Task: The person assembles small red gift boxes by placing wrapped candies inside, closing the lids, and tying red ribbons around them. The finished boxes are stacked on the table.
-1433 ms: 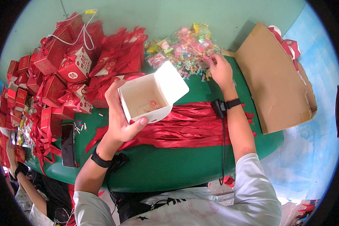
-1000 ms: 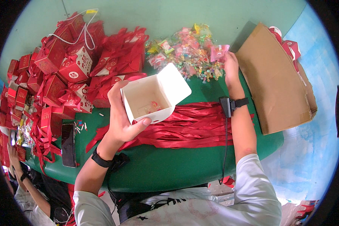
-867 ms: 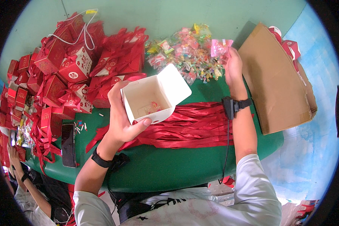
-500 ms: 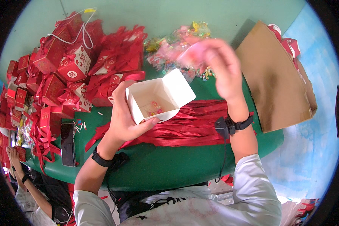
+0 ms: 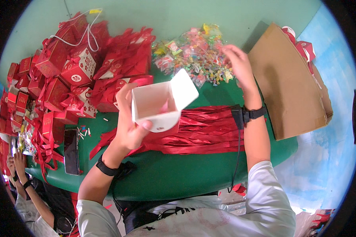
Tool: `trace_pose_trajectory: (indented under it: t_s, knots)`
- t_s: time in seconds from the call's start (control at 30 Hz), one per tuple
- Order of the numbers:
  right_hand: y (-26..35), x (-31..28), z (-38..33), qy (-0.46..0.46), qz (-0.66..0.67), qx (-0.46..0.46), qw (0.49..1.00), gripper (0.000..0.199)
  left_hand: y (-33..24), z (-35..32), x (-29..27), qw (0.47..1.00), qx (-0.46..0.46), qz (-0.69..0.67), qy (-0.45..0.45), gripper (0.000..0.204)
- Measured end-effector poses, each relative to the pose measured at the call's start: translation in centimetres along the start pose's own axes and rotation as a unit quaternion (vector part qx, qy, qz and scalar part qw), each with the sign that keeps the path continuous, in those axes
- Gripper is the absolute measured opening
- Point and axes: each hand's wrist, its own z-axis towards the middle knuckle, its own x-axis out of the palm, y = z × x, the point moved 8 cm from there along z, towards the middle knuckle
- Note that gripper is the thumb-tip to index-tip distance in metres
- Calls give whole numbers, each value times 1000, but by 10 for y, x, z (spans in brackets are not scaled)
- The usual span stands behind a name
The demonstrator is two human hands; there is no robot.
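An open gift box [image 5: 152, 103], white inside with its lid flap standing up, is tilted above the table in my left hand [image 5: 126, 118], thumb on its front edge. Something pink [image 5: 165, 106] shows inside it, partly hidden by the front wall. My right hand [image 5: 240, 65] is at the right edge of a heap of small wrapped candies [image 5: 199, 51], its fingers stretched out and nothing seen in them. Under the box, a bundle of red ribbons [image 5: 209, 132] lies across the green table [image 5: 162, 173].
Red gift boxes [image 5: 53, 59] with ribbons are piled at the left, a white cable [image 5: 89, 33] over them. A black phone [image 5: 71, 152] lies near the left edge. A brown cardboard box [image 5: 290, 87] stands at the right. Another person's hands [image 5: 17, 164] are at the lower left.
The pink thing that my right hand carried is gone from it, and something pink now shows in the box. That hand has moved right, while the box has tilted and shifted slightly left.
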Motion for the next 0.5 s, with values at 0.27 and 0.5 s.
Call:
trace_pose_trajectory:
  t_s: [0.27, 0.5]
  knots:
    - [-88, 6, -2, 131, -447, -9, 885, 60, 0, 6, -5, 990, -88, -107, -4, 93]
    - [-77, 23, -10, 146, -444, -23, 884, 49, -2, 3, -1, 997, -53, -48, 10, 99]
